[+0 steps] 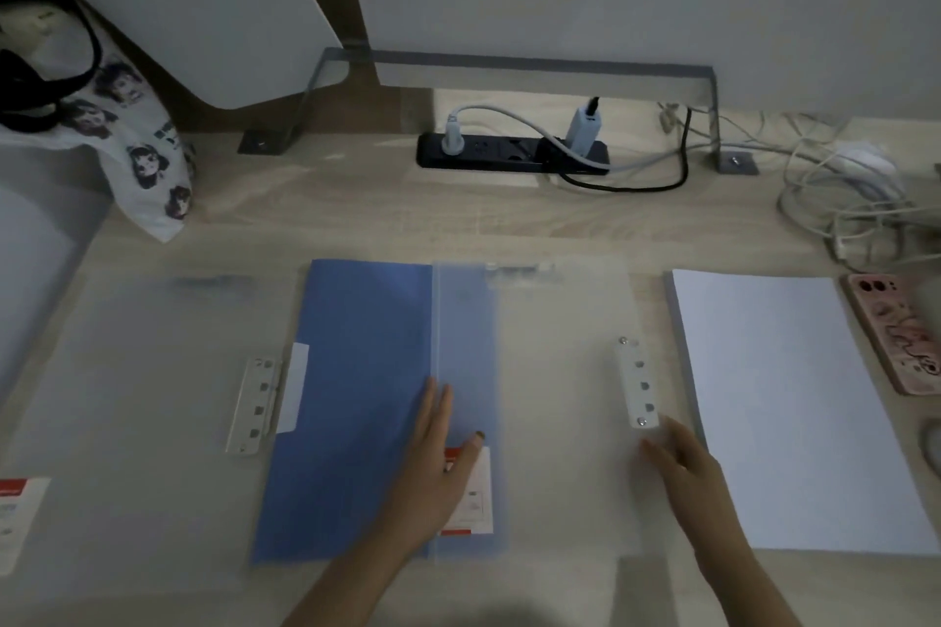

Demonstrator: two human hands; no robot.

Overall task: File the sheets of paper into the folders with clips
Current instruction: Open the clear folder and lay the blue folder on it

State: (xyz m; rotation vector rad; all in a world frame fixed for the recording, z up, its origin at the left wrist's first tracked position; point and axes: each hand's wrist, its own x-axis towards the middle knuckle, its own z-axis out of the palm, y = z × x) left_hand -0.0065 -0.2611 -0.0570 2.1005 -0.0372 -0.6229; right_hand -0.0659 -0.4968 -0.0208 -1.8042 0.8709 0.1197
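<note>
Left hand (438, 468) down flat, fingers straight, pressing the spine of the open blue plastic folder (356, 397). The right hand (685, 466) lies flat on its frosted translucent cover (555, 372), fingers relaxed, fingertips just below the white metal clip (636, 382), possibly touching it in the blur. The stack of white paper sheets (779, 397) sits just beside the folder on the right, untouched.

The left hand (433, 471) covers part of a label (482, 499), its print blurred.

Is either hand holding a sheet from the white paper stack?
No: the left hand presses the blue plastic folder, the right hand rests on the translucent plastic folder; neither grips the white paper stack.
</note>
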